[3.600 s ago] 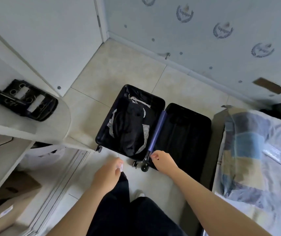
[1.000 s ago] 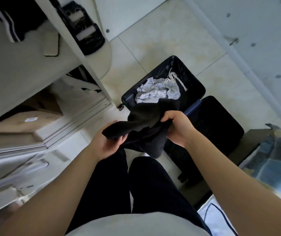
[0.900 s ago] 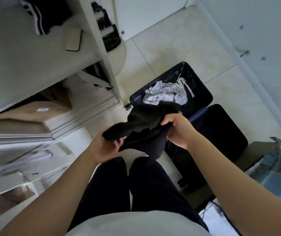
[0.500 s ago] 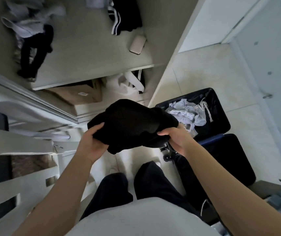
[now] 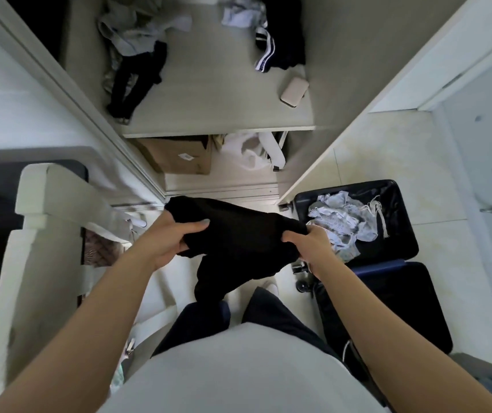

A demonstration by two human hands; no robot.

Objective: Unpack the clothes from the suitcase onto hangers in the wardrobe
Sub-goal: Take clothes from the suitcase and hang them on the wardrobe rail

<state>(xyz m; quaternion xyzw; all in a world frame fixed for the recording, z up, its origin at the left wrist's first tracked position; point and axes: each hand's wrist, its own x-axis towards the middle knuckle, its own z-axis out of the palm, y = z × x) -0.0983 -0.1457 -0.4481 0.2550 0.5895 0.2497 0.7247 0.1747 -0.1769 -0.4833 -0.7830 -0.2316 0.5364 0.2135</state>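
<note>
Hands, left hand point(image 5: 164, 242) and right hand point(image 5: 313, 248), grip black garment point(image 5: 238, 236), unhung; pale clothes point(image 5: 340, 225) remain in suitcase point(image 5: 399, 234), right of frame.

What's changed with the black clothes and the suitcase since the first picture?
The black garment has left the suitcase: left hand and right hand now grip it, lifted before the wardrobe. That uncovered the pale clothes underneath. The suitcase lies open on the floor as before.

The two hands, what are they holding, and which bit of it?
Both hold the black fabric garment: the left hand grips its left end, the right hand its right end; the rest hangs down.
</note>
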